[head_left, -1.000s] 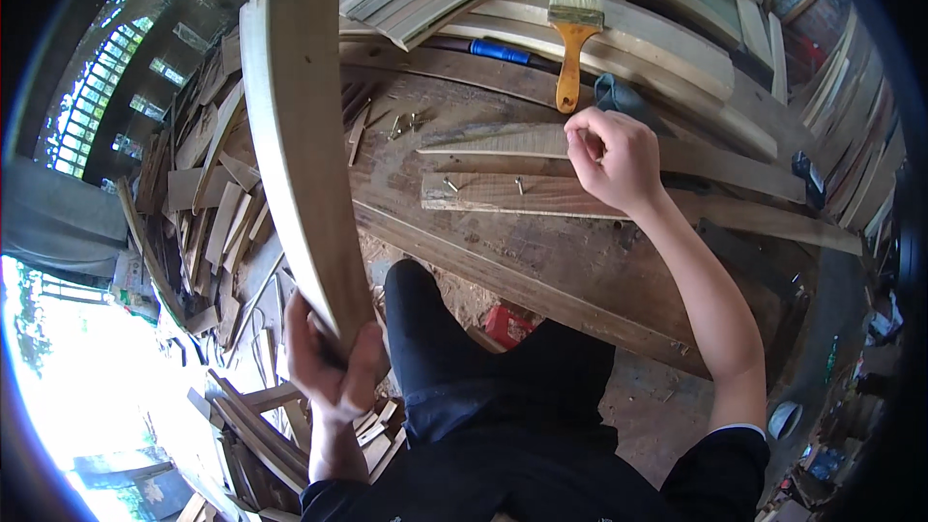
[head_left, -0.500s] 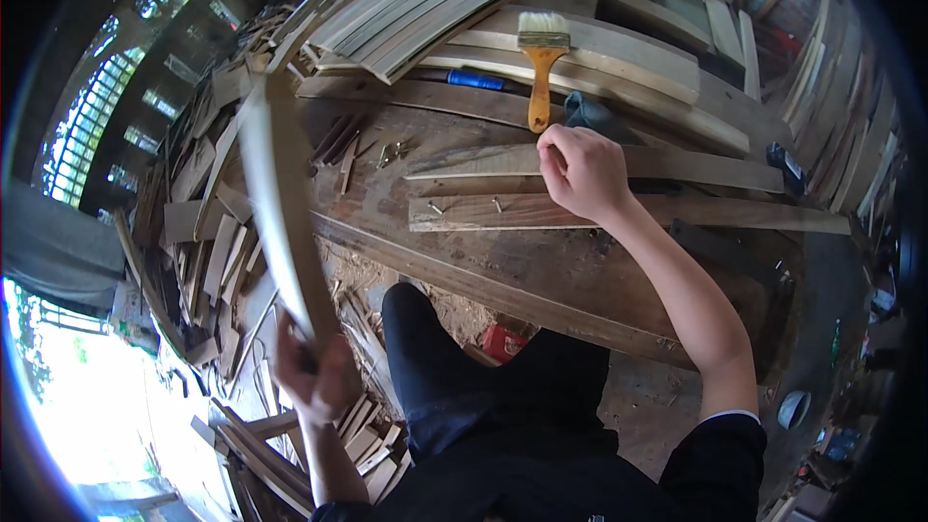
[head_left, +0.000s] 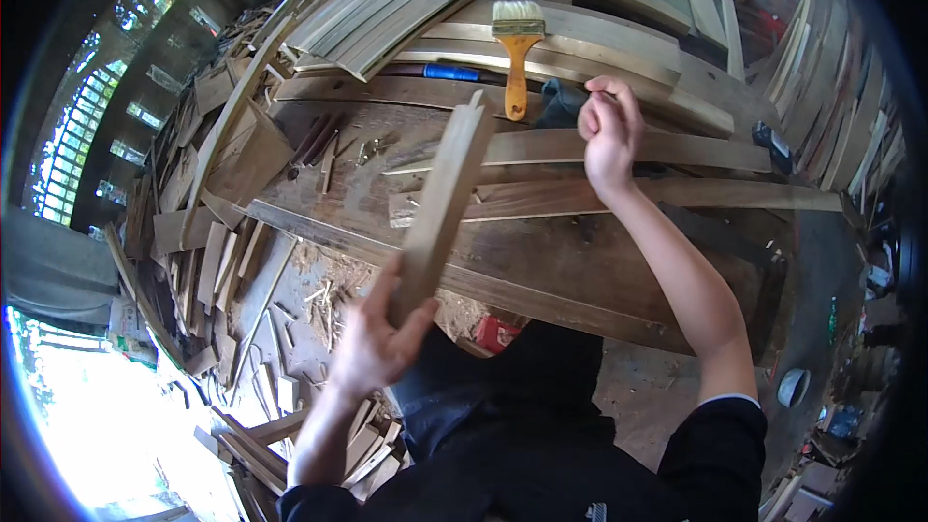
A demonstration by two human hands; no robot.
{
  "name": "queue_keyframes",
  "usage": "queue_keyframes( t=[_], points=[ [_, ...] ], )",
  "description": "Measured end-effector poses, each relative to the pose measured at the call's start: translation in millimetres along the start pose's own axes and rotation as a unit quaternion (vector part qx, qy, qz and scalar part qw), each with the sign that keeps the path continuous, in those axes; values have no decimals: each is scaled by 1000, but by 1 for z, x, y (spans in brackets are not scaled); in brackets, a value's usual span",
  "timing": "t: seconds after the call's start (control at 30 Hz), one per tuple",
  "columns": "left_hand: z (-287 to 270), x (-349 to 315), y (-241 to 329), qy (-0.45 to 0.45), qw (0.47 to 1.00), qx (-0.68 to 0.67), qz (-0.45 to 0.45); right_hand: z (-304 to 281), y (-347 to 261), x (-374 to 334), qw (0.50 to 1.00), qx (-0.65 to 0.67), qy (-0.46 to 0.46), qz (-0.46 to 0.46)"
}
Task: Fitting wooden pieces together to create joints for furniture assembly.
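Head view: left hand [head_left: 372,343] grips a long, pale, flat wooden slat [head_left: 443,203].

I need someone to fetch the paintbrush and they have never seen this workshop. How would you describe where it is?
On the long wooden workbench, look at the far side among the pale planks. The flat paintbrush with an orange-yellow handle and pale bristles lies there, left of the right hand; it is the only brightly coloured handled tool.
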State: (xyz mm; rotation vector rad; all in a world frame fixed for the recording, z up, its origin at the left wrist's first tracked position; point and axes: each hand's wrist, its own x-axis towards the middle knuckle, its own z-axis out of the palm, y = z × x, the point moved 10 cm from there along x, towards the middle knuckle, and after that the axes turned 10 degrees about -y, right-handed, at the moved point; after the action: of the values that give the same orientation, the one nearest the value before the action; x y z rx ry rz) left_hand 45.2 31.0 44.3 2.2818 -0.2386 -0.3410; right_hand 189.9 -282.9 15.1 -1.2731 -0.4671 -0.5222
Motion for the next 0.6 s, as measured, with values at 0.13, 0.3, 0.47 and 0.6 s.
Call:
queue_keyframes(
  t=[0.13,0.3,0.47,0.6],
  points=[
    [-64,-35,-10,218,922,-293,126,16,-5,2,986,-161,8,-28],
    [-93,-57,-13,320,891,-264,182,38,-14,0,975,-208,-65,-48],
    [-85,-11,-60,233,968,-89,24,45,-23,0,962,-241,-104,-77],
    [-71,23,-82,189,982,-1,-4,54,-36,-2,952,-249,-132,-122]
  ],
)
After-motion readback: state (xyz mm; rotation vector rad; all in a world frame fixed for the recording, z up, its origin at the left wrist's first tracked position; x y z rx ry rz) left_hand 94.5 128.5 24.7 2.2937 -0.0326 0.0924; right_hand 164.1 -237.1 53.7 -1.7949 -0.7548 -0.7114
